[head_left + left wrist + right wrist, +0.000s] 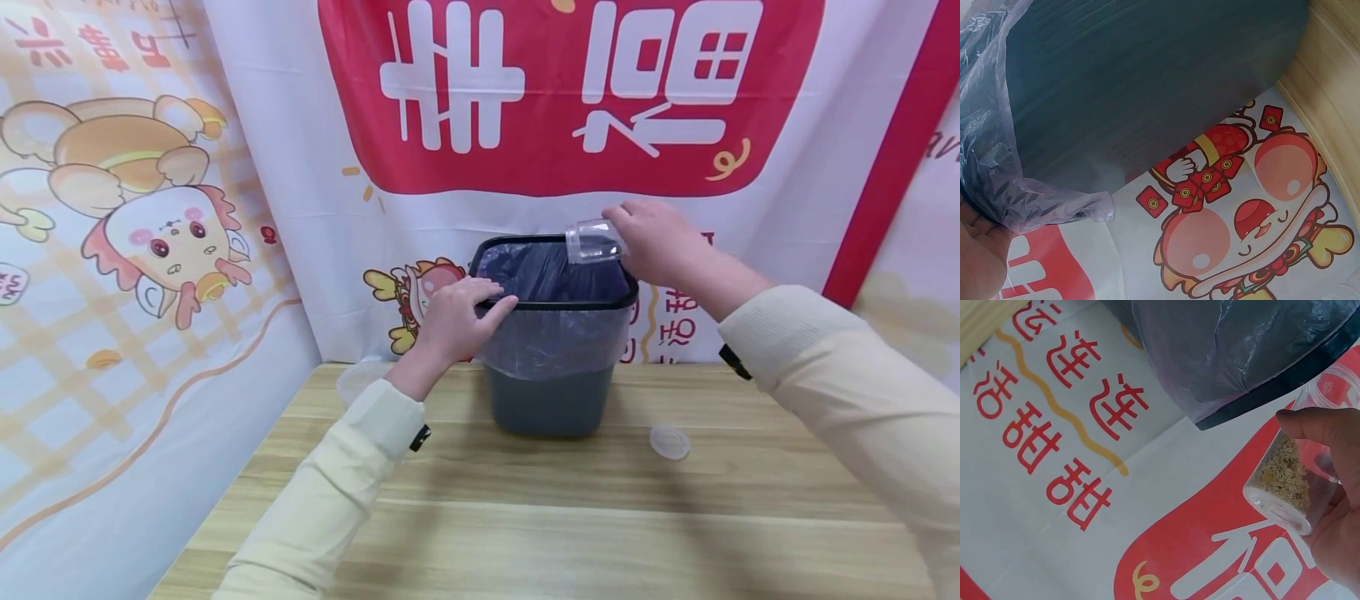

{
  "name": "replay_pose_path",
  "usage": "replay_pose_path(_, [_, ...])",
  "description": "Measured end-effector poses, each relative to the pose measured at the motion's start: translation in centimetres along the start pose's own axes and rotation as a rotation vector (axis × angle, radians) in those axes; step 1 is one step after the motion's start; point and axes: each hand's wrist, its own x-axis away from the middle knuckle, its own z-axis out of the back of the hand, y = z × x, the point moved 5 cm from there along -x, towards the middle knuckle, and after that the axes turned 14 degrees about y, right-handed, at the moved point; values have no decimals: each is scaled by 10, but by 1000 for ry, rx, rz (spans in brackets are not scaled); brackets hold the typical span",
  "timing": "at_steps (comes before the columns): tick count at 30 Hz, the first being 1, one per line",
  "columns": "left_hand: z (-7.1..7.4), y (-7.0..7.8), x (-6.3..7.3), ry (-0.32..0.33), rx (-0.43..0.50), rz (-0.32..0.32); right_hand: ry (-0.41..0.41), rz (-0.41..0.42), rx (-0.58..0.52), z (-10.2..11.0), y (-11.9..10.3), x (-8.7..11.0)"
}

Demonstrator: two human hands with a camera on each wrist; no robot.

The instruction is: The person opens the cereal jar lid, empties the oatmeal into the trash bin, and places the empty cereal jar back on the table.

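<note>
A dark grey trash bin [551, 404] stands upright on the table, lined with a thin translucent bag [555, 342] folded over its black rim. My left hand [461, 321] grips that rim at its front left corner, fingers over the edge. In my right hand [656, 242] is a clear plastic jar [592, 242], held tilted over the bin's right side with its mouth toward the opening. The right wrist view shows dry yellowish flakes [1286, 472] lying toward the jar's base. The inside bottom of the bin is hidden.
A clear round lid [670, 442] lies on the wooden table [570, 542], right of the bin. Partly behind the left sleeve is a translucent round container or lid [360, 382]. A printed cloth [285, 167] hangs close behind the bin.
</note>
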Motion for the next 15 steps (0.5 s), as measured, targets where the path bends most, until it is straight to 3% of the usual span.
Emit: replay_pose_path(15, [1, 2, -1, -6, -5, -3, 8, 206, 143, -7, -8, -4])
